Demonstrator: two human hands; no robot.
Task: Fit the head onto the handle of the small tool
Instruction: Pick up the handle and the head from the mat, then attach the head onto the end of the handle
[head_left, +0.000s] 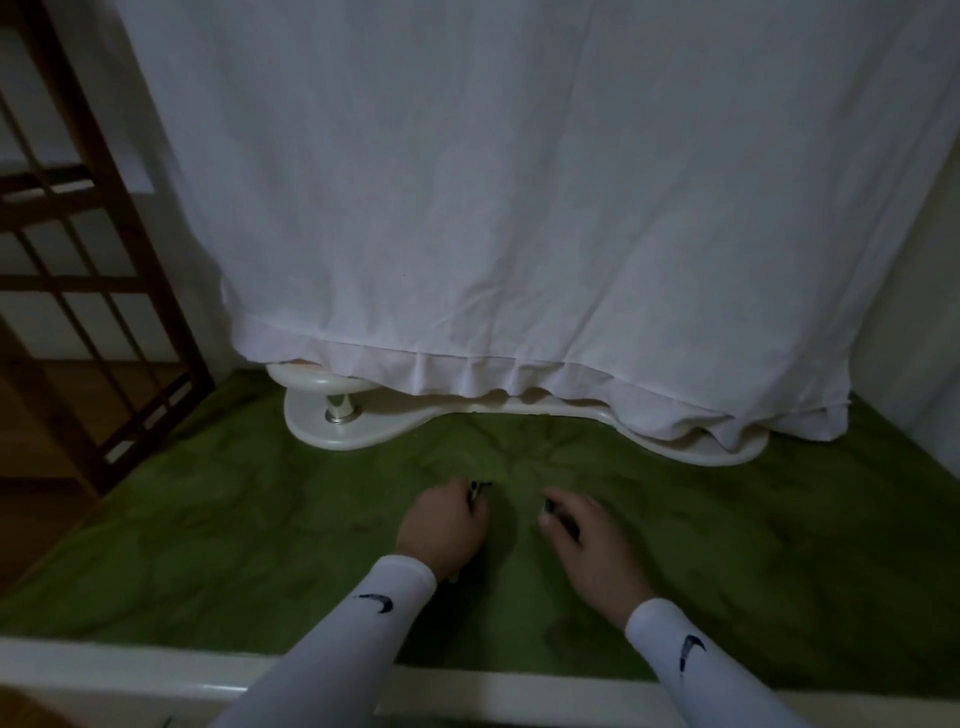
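Observation:
My left hand (441, 525) is curled over the green cloth, its fingertips pinched on a small dark part, the tool's head (479, 488), which pokes out above the fingers. My right hand (582, 535) lies a short way to the right, thumb and fingers closed around a short dark stick, the tool's handle (558, 514). The two pieces are apart, with a gap of green cloth between them. Dim light and the fingers hide most of both parts.
A green cloth (260, 545) covers the table. A white plastic stand (332, 431) sits at the back, half under a hanging white sheet (519, 208). A brown wooden lattice frame (78, 260) leans at the left. The table's white front edge (130, 670) runs below my sleeves.

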